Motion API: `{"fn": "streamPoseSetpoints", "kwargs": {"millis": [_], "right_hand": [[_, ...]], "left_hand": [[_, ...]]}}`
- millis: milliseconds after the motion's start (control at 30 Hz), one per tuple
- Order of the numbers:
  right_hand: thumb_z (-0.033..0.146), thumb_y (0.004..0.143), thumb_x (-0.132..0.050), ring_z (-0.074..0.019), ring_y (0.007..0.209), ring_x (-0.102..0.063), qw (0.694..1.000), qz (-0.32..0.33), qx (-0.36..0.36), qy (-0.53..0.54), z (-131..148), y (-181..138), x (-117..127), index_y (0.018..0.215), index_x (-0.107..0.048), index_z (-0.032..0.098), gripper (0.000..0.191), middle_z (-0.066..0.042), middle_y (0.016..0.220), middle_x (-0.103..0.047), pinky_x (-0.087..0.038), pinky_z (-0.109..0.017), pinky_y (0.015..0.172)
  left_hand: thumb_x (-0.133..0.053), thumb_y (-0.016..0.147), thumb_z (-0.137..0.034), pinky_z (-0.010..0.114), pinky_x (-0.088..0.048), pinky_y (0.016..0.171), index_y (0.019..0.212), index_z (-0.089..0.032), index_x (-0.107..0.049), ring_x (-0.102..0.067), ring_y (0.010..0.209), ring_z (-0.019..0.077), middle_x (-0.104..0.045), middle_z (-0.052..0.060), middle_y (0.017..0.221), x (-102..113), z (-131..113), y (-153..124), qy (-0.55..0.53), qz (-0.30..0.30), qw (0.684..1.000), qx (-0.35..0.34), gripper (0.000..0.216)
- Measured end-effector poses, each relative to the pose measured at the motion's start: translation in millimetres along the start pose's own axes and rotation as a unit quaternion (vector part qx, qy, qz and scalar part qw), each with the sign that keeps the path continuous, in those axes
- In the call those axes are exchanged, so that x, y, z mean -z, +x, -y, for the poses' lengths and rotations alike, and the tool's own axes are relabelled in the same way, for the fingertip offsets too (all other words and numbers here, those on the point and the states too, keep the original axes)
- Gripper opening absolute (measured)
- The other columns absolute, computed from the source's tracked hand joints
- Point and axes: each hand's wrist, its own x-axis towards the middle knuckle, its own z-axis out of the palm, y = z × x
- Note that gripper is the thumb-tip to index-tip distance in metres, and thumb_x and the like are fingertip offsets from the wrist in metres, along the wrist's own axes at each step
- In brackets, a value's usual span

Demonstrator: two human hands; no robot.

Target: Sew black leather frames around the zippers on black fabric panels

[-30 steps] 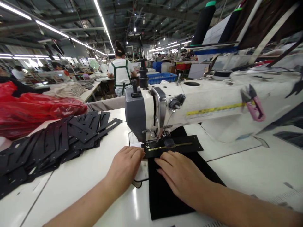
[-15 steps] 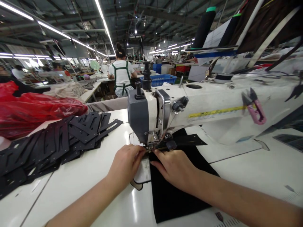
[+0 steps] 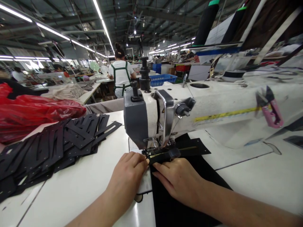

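Note:
My left hand (image 3: 130, 175) is closed in a pinch at the near left end of a zipper (image 3: 157, 154) with gold teeth, left of the presser foot. The zipper runs under the needle area of a white and grey sewing machine (image 3: 134, 116). My right hand (image 3: 178, 179) bends over a black fabric panel (image 3: 175, 206), index fingertip at the edge beside the zipper and thumb close below it. Its other fingers are curled and partly hidden. Behind the foot, a black slotted strip (image 3: 201, 146) lies over the panel, with gold teeth showing in its slot.
Many black slotted pieces (image 3: 54, 142) lie overlapped on the table at left, beside a red plastic bag (image 3: 42, 105). Pink-handled thread snips (image 3: 272, 110) sit against the machine arm. Black thread cones (image 3: 207, 23) stand at upper right. Beyond, a person (image 3: 120, 74) faces away near a blue crate (image 3: 163, 79).
Both hands now sit slightly lower in view, and gold zipper teeth show in front of the foot. The view has shifted a little; the machine looks nearer.

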Motion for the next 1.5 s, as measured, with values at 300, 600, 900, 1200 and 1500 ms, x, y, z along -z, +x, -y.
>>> {"fn": "streamPoseSetpoints", "kwargs": {"millis": [300,600,900,1200,1500], "right_hand": [[0.014,0.082,-0.050,-0.0257,0.092,-0.055,0.985,-0.162,0.019,-0.062,-8.7,1.4,5.7,0.088,-0.062,0.014,0.014,-0.011,0.092,-0.063,-0.042,-0.042,0.085],[0.008,0.080,-0.047,-0.0250,0.096,-0.057,0.993,-0.106,0.038,-0.027,-7.4,7.6,-3.6,0.095,-0.061,0.009,0.021,-0.014,0.104,-0.062,-0.046,-0.038,0.087],[0.012,0.083,-0.046,-0.0252,0.105,-0.052,0.996,-0.079,0.031,-0.027,-8.6,7.7,-3.2,0.102,-0.059,0.008,0.023,-0.015,0.108,-0.060,-0.040,-0.038,0.094],[0.013,0.083,-0.044,-0.0230,0.098,-0.054,0.999,-0.042,0.018,-0.027,-10.2,15.4,6.7,0.096,-0.059,0.011,0.020,-0.012,0.101,-0.062,-0.039,-0.036,0.092],[0.012,0.083,-0.042,-0.0227,0.097,-0.054,0.998,-0.054,0.023,-0.027,-8.9,15.0,6.5,0.093,-0.058,0.013,0.019,-0.011,0.102,-0.061,-0.040,-0.036,0.089]], "left_hand": [[-0.047,0.081,-0.004,0.043,-0.048,0.073,0.102,-0.012,-0.055,-0.053,0.092,0.0277,-0.056,0.014,0.101,-1.0,-10.1,-6.7,0.091,0.013,0.996,-0.009,0.025],[-0.046,0.077,-0.004,0.040,-0.051,0.076,0.104,-0.010,-0.056,-0.058,0.092,0.0265,-0.061,0.015,0.103,-4.3,-8.9,-3.7,0.137,0.038,0.989,-0.042,0.030],[-0.048,0.080,-0.005,0.039,-0.051,0.072,0.101,-0.010,-0.056,-0.059,0.087,0.0256,-0.062,0.013,0.098,-2.5,-8.7,-0.5,0.141,0.023,0.988,-0.053,0.023],[-0.052,0.081,-0.006,0.039,-0.050,0.072,0.096,-0.013,-0.057,-0.059,0.086,0.0246,-0.062,0.010,0.097,-6.5,1.4,2.5,0.115,0.002,0.992,-0.050,0.017],[-0.056,0.077,-0.002,0.039,-0.050,0.070,0.091,-0.013,-0.058,-0.060,0.083,0.0233,-0.063,0.008,0.093,-9.4,3.8,2.3,0.099,-0.017,0.994,-0.035,0.018]]}}
